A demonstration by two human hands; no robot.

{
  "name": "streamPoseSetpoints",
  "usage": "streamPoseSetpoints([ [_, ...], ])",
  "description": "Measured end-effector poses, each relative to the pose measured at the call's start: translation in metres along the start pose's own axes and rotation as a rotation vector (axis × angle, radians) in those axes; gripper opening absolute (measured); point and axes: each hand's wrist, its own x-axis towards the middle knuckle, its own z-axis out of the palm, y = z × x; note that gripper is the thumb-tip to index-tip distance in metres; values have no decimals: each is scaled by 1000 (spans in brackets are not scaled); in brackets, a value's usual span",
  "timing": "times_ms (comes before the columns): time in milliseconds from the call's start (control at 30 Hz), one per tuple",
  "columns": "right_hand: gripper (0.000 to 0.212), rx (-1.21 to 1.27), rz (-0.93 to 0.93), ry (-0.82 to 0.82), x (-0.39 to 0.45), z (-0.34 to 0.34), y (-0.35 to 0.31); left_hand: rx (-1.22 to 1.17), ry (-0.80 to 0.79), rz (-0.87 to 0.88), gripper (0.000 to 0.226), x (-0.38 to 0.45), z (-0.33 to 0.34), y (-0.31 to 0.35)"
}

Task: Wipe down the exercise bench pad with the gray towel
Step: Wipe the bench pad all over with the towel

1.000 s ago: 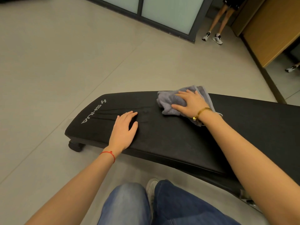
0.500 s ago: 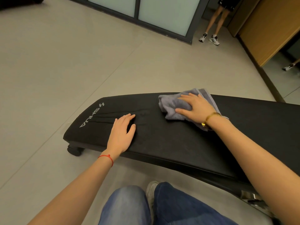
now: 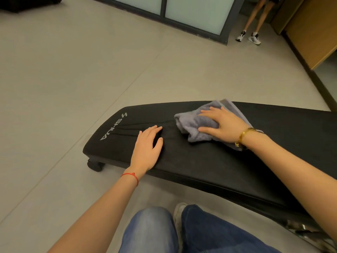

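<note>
From the head view, one black pad [image 3: 209,161] lies low over the floor [image 3: 73,79], and it is the surface to be wiped. One gray towel [image 3: 193,125] sits bunched up on the pad, near its far edge and about the middle of the part we can see. The right hand [image 3: 222,125] lies flat on top of the towel with its fingers spread, pressing it down. The left hand [image 3: 147,148] rests flat on the bare pad just beside the towel, fingers loosely together, holding nothing. I think the wiping is under way but not done. The pad looks the same all over, so I cannot tell which parts are clean. The end with the white letters [image 3: 113,126] and the long part off to the right may still need wiping. One wheel [image 3: 94,166] shows under the pad's end.
</note>
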Motion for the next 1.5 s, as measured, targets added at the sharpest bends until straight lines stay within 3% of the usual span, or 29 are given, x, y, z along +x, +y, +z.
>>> streamPoseSetpoints([
  [133, 60, -141, 176, -19, 56, 15, -3, -17, 4, -11, 42, 0, -1, -2],
  [200, 61, -105, 114, -32, 45, 20, -18, -17, 3, -4, 42, 1, 0, -2],
  [300, 79, -1, -57, -33, -12, 16, -47, -31, 4, 3, 41, 1, -1, -3],
  [400, 72, 72, -146, -68, -52, 3, -46, -22, 1, -3, 43, 0, -1, -2],
  [533, 74, -1, -12, 41, -15, -12, -3, -16, 5, -8, 43, 0, -1, 0],
  [600, 65, -85, 162, 63, 21, -9, 10, -16, 1, -16, 43, 0, -1, 1],
  [667, 57, -162, 222, 37, 42, 1, 0, -13, 2, -19, 43, 0, -1, 1],
  [867, 62, 41, -89, 7, -47, 17, -63, -28, -7, 1, 42, 1, -1, -1],
  [967, 63, 80, -125, 4, -69, 5, -53, -17, -10, -4, 43, 0, -1, 0],
  [1100, 62, -50, 86, 111, -15, -12, 1, -3, -15, -15, 43, 0, -2, 0],
  [1200, 56, -168, 257, 64, 26, -2, 9, -16, -4, -18, 43, 0, -2, 1],
  [1400, 62, 22, -29, 25, -42, 10, -44, -20, 2, 2, 42, 1, -1, 0],
  [1500, 65, 90, -77, -3, -73, 2, -40, -16, 0, 0, 42, 1, -1, 0],
])
